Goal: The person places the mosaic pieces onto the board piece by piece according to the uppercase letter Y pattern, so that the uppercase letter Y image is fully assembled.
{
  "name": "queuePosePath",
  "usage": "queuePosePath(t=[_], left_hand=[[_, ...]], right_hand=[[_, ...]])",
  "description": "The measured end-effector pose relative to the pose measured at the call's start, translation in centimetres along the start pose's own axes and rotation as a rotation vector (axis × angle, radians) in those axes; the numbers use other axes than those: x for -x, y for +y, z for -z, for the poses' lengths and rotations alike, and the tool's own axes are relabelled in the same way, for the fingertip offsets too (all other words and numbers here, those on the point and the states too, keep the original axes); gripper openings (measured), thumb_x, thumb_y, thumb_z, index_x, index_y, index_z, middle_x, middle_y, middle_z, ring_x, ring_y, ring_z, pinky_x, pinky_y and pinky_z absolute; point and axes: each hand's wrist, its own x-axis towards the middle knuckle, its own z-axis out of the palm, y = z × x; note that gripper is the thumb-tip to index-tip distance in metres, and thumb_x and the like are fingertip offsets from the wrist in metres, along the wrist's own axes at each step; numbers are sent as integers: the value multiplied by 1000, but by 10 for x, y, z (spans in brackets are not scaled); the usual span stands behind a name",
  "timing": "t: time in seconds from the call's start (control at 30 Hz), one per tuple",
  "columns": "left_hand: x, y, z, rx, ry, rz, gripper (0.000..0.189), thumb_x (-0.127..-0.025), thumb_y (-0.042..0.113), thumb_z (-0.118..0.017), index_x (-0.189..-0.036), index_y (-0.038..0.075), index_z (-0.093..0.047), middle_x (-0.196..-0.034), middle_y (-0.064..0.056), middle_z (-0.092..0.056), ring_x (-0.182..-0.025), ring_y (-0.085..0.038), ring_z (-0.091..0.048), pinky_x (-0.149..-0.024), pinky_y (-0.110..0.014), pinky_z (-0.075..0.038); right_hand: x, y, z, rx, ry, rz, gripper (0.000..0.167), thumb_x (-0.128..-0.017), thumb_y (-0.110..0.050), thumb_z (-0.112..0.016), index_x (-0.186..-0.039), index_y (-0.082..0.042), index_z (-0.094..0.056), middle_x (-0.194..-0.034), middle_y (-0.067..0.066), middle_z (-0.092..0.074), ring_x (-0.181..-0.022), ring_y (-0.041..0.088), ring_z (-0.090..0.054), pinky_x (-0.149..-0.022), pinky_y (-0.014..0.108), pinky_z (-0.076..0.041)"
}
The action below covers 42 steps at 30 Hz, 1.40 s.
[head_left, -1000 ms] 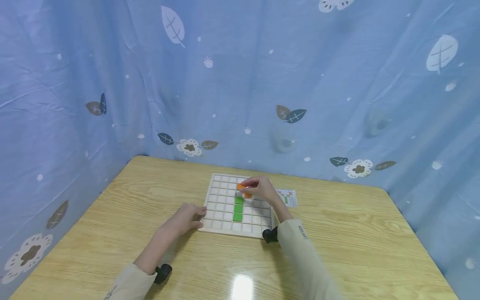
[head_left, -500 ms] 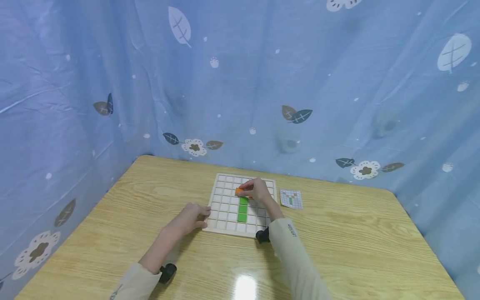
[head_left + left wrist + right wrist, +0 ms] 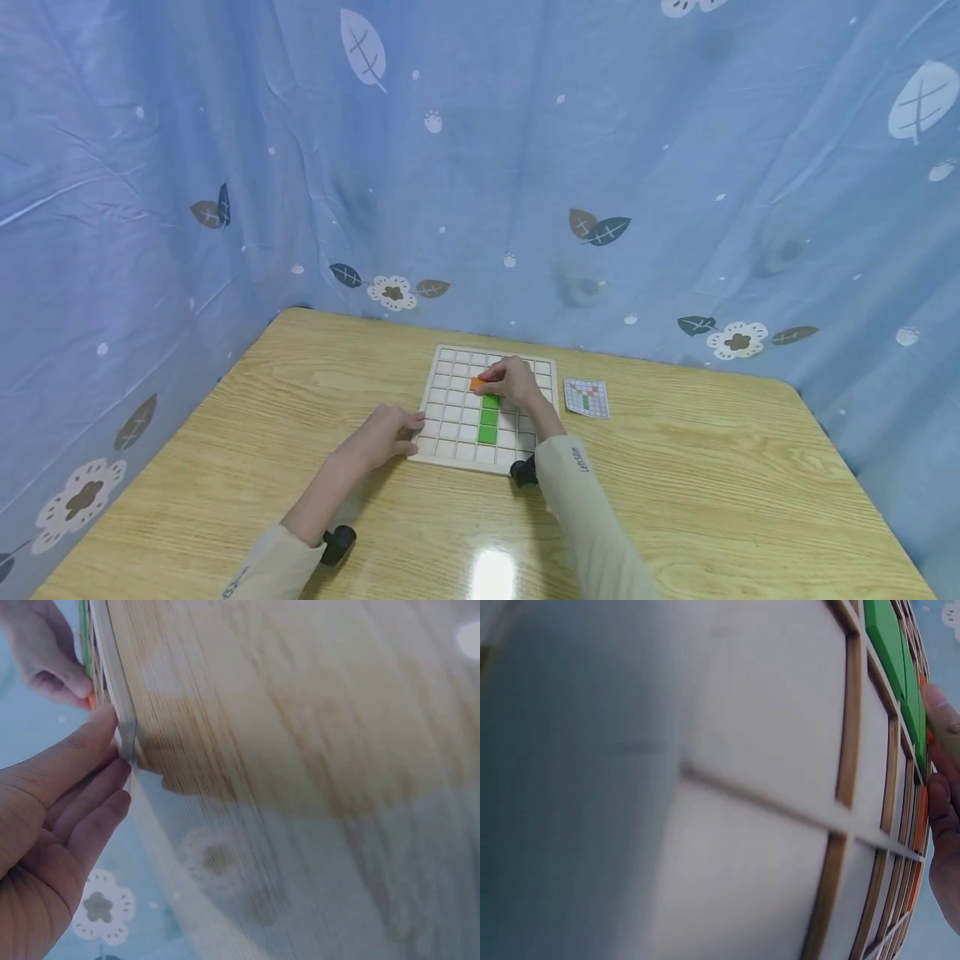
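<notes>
A white grid board (image 3: 450, 431) with a pale wooden frame lies on the table. In the head view, my right hand (image 3: 517, 385) pinches an orange tile (image 3: 477, 384) between thumb and fingertips, low over the upper middle of the board. Green tiles (image 3: 487, 434) stand in a column just below that spot. The right wrist view shows more orange tiles (image 3: 919, 817) set in cells beside the green tiles (image 3: 887, 641), under the hand. My left hand (image 3: 384, 437) holds the board's left edge near its front corner; its thumb and fingertips meet the frame in the left wrist view.
A small printed pattern card (image 3: 587, 398) lies to the right of the board, showing a coloured grid. Wooden tabletop (image 3: 712, 483) extends around both. A blue patterned curtain (image 3: 480, 167) hangs behind and beside the table.
My right hand has carried the orange tile leftward and slightly down relative to the board. The head view has shifted, uncovering the card fully. My left hand stays at the board's edge.
</notes>
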Motion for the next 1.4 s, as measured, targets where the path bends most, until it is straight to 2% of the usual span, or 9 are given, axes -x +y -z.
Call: queuePosePath(t=[0.3,0.63,0.8,1.0,1.2,1.3,1.4], left_hand=[[-1,6,1,7,-11,-5,36,-79,-4,-72,-113,-13,-63,-124,-21,-60,-121,-40,-51,-102,-46,-43],[-3,4,-1,-21,-1,-21,37,-78,-3,-74,-112,-13,-64,-124,-20,-61,-120,-41,-52,-102,-47,-43],[-3,3,-2,-18,-6,-20,37,-77,-4,-74,-112,-14,-63,-123,-20,-61,-118,-41,-53,-100,-47,-45],[0,2,0,-44,-4,-2,38,-77,-3,-74,-112,-13,-64,-123,-20,-61,-117,-41,-54,-100,-46,-45],[2,3,2,-47,-7,7,38,-77,-2,-74,-112,-13,-64,-123,-20,-61,-118,-42,-53,-101,-48,-44],[2,4,2,-46,-9,-3,37,-78,-2,-74,-112,-13,-63,-124,-20,-61,-118,-42,-53,-100,-48,-44],[2,5,2,-56,-9,-19,37,-78,-2,-74,-112,-13,-64,-123,-21,-61,-117,-43,-53,-100,-48,-44]], right_hand=[[0,-1,0,-29,-16,-5,18,-74,-7,-82,-89,0,-76,-88,9,-72,-77,18,-66,-70,28,-57],[-3,0,2,-8,-34,-48,19,-74,-11,-83,-91,-4,-77,-88,6,-72,-78,16,-64,-69,28,-55],[3,2,7,-63,-22,-36,22,-76,-12,-82,-95,-3,-76,-95,7,-70,-78,16,-61,-66,28,-52],[15,6,23,-224,1,-6,27,-83,-10,-75,-107,2,-71,-112,13,-65,-84,20,-57,-66,26,-47],[37,14,44,-412,15,-37,35,-88,-13,-70,-118,4,-65,-109,18,-63,-88,28,-56,-76,40,-51],[50,18,57,-438,18,-39,38,-88,-13,-70,-121,6,-62,-111,18,-61,-89,25,-55,-82,43,-51],[66,20,71,-432,6,-56,40,-88,-13,-71,-121,7,-61,-107,17,-61,-83,22,-50,-71,38,-48]])
